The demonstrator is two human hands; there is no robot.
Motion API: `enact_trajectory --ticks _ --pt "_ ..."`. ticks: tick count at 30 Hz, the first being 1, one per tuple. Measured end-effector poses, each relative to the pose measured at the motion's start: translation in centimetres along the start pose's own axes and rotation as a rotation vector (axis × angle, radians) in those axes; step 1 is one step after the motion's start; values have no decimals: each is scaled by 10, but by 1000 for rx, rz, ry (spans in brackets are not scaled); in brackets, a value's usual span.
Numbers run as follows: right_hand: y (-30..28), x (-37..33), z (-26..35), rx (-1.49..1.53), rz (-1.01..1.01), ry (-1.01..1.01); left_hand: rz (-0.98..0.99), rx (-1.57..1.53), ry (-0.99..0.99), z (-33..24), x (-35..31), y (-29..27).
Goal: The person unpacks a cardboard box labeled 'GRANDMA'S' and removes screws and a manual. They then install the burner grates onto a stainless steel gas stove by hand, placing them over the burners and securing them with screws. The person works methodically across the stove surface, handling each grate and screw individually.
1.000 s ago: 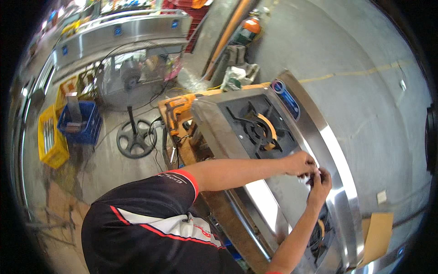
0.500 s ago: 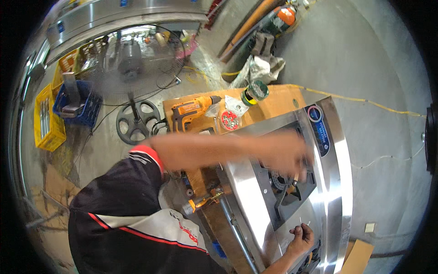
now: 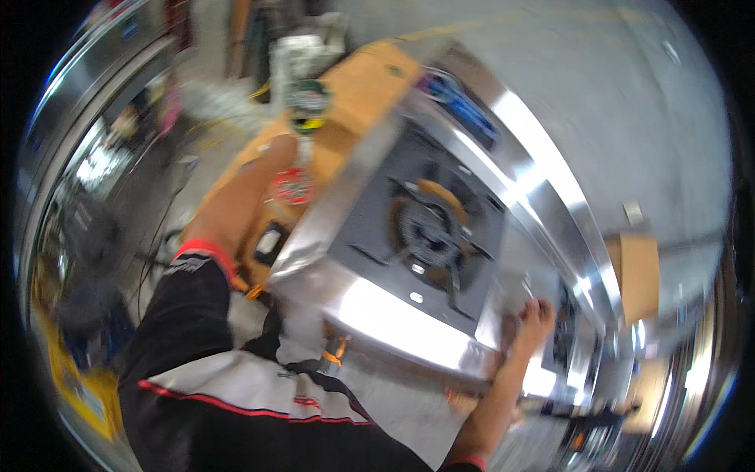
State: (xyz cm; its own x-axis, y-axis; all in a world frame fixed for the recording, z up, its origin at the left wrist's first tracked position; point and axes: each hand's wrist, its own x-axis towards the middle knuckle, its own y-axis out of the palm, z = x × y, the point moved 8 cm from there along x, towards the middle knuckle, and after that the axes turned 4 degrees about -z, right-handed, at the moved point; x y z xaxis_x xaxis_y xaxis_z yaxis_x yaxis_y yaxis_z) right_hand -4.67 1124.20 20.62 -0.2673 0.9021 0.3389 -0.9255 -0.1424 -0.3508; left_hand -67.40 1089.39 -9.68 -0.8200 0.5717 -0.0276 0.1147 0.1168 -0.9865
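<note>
A stainless gas stove [image 3: 314, 293] with a dark cooking panel lies in front of me. One round burner [image 3: 431, 236] sits in that panel. My left arm reaches across the wooden bench, and my left hand [image 3: 277, 151] is close to a red-rimmed tub of small metal fasteners [image 3: 292, 187]; blur and the arm hide its fingers. At the right part of the stove, my right hand [image 3: 537, 316] is closed in a pinch above the steel top. A thin, pale, pin-like piece [image 3: 527, 282] sticks up from its fingertips, too blurred to name.
A green jar with a yellow band [image 3: 308, 106] stands on the wooden bench [image 3: 370, 75]. A dark boxy item [image 3: 270, 241] lies near the stove's corner. Beyond the stove is a cardboard piece [image 3: 635, 275]. A yellow crate [image 3: 86, 397] is at lower left.
My left hand has moved from over the burner to the bench beside the tub, uncovering the burner. My view has swung to the right. The right hand keeps its pinch.
</note>
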Motion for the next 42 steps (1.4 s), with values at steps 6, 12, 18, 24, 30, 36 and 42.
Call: enact_trajectory --ticks 6,12,18,24,30,36,42 --pt "-36 -1 -3 87 -179 -4 88 149 95 -27 11 5" --pt "-36 7 -14 136 -193 -33 110 173 88 -25 16 6" --pt "-43 11 -24 -36 -217 -1 55 167 184 -14 8 2" --pt "-48 14 -22 21 -187 -17 64 90 174 -26 -12 -14" --pt "-36 22 -25 27 -119 -42 59 40 71 -9 -17 -12" --pt "-40 20 -27 33 -110 -23 253 64 34 -19 -4 12" --pt "-34 17 -19 15 -90 -37 285 65 113 -14 -3 22"
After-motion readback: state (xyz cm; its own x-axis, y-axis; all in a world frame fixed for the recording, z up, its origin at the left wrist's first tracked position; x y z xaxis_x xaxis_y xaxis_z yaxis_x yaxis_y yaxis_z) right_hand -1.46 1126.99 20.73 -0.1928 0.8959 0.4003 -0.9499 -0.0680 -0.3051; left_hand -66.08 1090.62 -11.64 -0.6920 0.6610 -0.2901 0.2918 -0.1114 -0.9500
